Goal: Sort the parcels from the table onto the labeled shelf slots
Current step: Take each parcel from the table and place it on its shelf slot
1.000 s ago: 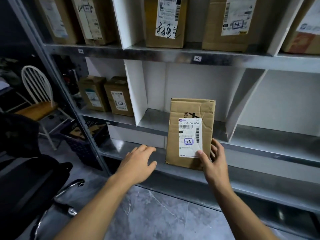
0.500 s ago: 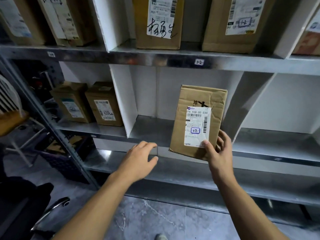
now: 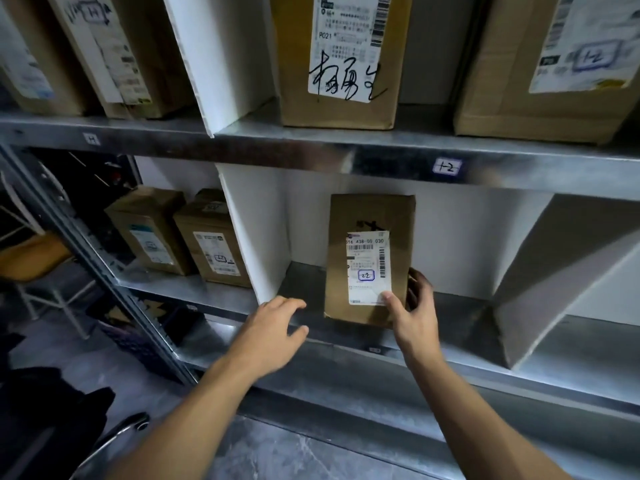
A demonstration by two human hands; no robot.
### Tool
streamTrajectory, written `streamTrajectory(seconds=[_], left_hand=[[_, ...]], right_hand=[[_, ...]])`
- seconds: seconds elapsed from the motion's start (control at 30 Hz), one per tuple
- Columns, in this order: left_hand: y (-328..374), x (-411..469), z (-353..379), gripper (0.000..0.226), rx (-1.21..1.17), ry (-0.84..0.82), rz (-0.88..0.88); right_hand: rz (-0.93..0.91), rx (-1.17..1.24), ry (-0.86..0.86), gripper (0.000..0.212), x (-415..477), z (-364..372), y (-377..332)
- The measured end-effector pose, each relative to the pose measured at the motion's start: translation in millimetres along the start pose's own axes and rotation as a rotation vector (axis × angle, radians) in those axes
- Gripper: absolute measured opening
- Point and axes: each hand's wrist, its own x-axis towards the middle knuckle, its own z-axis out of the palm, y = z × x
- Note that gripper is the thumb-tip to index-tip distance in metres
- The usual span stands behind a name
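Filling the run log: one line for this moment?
right hand: grips parcel | parcel: upright at shelf slot | left hand: open, empty

parcel [image 3: 370, 258]: brown cardboard, white label with black barcode, blue-boxed "2-2" | shelf [image 3: 346, 161]: silver-grey metal | dividers [image 3: 256, 230]: white | upper parcel [image 3: 337, 60]: brown, black handwriting on white label | floor [image 3: 277, 452]: grey marbled

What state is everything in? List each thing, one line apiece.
Parcel marked 2-2: upright, label facing out, at the middle slot; whether it rests on the shelf cannot be told.
Right hand: grips that parcel's lower right corner, thumb on the label.
Left hand: open, holds nothing, by the shelf's front edge.
Two parcels in the left slot: upright, side by side.
Parcels on the upper shelf: upright, labels facing out.
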Motion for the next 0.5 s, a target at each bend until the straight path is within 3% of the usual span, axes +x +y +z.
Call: streamTrajectory(seconds=[0.5], left_hand=[[-37.1,28.1,-2.0,0.046,0.073,-0.094,-0.095]], right_hand=[[0.026,-0.162,-0.121,0.073,34.4,62.1,24.4]])
